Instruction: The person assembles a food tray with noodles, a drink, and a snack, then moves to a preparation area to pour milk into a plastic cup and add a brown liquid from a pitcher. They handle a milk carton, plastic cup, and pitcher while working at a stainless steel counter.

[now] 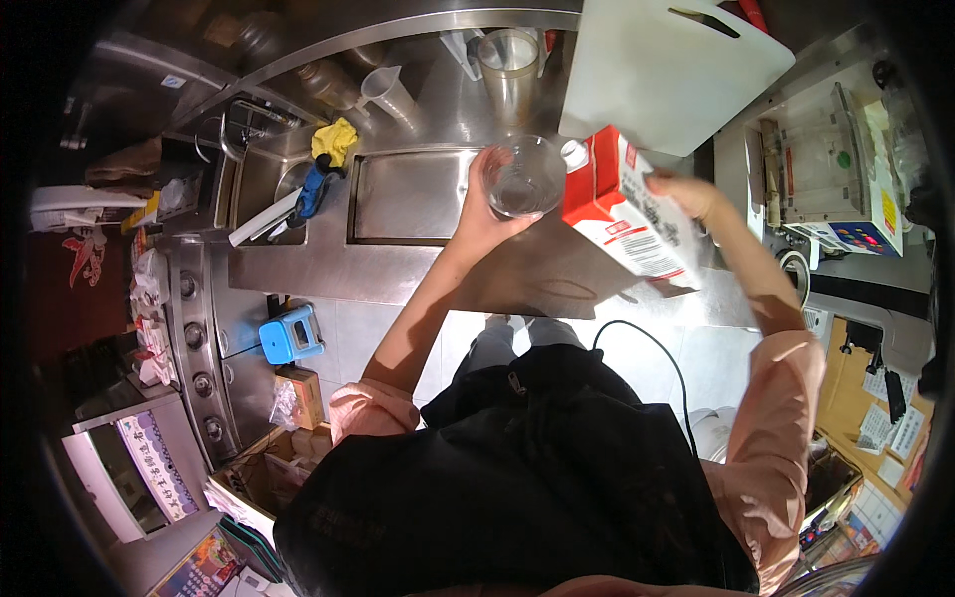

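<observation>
A clear plastic cup point(524, 177) is held upright in my left hand point(485, 209) above the steel counter point(336, 276). My right hand point(686, 195) grips a red and white carton point(627, 216) that bears writing and a barcode. The carton is tilted, its white cap point(574, 154) towards the cup and close to the rim. Whether the cap is on tightly cannot be told. Behind the cup stands a tall clear container point(509, 71), with a plastic measuring jug point(389, 93) to its left. The cup's contents are hard to make out.
A recessed steel basin point(418, 198) lies left of the cup. Beyond it are a yellow cloth point(334, 140), a blue-handled tool point(313, 186) and a sink with a tap point(230, 138). A white cutting board point(664, 74) leans at the back right. A blue stool point(287, 336) stands on the floor.
</observation>
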Demonstrator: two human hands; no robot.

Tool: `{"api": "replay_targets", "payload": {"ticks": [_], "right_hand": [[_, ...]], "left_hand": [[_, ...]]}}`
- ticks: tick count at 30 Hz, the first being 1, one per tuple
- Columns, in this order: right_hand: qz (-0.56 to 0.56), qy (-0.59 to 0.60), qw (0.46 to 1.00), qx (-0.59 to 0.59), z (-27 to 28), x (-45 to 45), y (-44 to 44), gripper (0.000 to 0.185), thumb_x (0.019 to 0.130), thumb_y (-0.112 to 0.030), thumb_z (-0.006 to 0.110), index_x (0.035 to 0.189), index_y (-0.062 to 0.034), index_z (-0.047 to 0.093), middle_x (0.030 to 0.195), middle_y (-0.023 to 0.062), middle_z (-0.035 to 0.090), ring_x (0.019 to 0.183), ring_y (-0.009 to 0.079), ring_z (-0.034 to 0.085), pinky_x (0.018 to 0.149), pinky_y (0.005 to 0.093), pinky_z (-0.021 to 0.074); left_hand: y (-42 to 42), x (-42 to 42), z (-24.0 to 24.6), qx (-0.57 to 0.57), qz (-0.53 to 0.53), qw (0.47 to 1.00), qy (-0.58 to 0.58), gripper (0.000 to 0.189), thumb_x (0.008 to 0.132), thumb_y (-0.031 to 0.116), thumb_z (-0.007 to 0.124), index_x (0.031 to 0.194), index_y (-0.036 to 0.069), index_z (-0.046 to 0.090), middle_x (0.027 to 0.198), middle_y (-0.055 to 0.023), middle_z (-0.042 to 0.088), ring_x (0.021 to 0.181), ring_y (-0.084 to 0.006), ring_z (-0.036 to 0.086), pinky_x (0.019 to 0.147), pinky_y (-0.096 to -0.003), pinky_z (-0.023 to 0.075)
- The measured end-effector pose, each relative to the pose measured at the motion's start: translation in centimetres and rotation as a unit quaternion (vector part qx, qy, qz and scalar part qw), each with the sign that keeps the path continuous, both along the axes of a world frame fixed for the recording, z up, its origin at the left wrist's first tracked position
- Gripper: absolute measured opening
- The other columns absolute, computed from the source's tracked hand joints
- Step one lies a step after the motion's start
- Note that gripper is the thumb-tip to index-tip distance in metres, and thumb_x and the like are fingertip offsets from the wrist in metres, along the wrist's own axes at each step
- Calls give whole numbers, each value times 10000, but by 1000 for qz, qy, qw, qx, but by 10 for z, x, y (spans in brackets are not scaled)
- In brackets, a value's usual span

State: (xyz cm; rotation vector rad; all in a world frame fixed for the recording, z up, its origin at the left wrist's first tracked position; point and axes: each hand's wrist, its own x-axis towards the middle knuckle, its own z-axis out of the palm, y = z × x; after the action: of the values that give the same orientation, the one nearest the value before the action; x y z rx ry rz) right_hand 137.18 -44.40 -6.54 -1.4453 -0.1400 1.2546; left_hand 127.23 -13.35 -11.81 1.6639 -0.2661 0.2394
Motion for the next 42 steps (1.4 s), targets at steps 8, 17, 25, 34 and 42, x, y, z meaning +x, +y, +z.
{"api": "replay_targets", "payload": {"ticks": [8,17,25,34,42], "right_hand": [[36,-12,999,6,152,20,43,570,853,-446,587,1214,-9,534,1093,123,636,848,146,660,718,283,540],[39,-37,998,-13,261,12,72,550,851,-457,587,1192,-26,559,1048,115,653,821,139,662,689,292,552],[15,-198,974,-111,303,10,82,600,825,-483,599,1135,30,583,1002,182,655,789,196,682,691,321,568],[51,-230,964,-121,333,3,84,612,840,-503,572,1134,34,579,992,179,658,769,172,684,646,297,573],[67,-266,951,-143,349,-10,92,585,848,-477,576,1132,35,577,984,195,656,746,182,688,633,287,575]], "left_hand": [[42,12,106,-38,-175,983,-46,950,617,110,790,1381,91,227,1315,-166,432,1191,-281,460,1037,-402,295],[77,17,206,-32,-235,967,-94,923,637,99,795,1379,53,248,1292,-158,455,1160,-249,487,961,-374,389],[89,9,239,-37,-257,962,-83,870,672,66,761,1378,29,254,1300,-159,443,1167,-247,477,855,-350,492],[96,-2,257,10,-260,963,-75,912,667,109,774,1376,-51,224,1304,-179,438,1159,-249,485,895,-355,471],[102,3,253,-100,-326,940,15,1026,622,16,786,1418,12,139,1343,-122,371,1268,-222,350,1064,-363,287]]}}
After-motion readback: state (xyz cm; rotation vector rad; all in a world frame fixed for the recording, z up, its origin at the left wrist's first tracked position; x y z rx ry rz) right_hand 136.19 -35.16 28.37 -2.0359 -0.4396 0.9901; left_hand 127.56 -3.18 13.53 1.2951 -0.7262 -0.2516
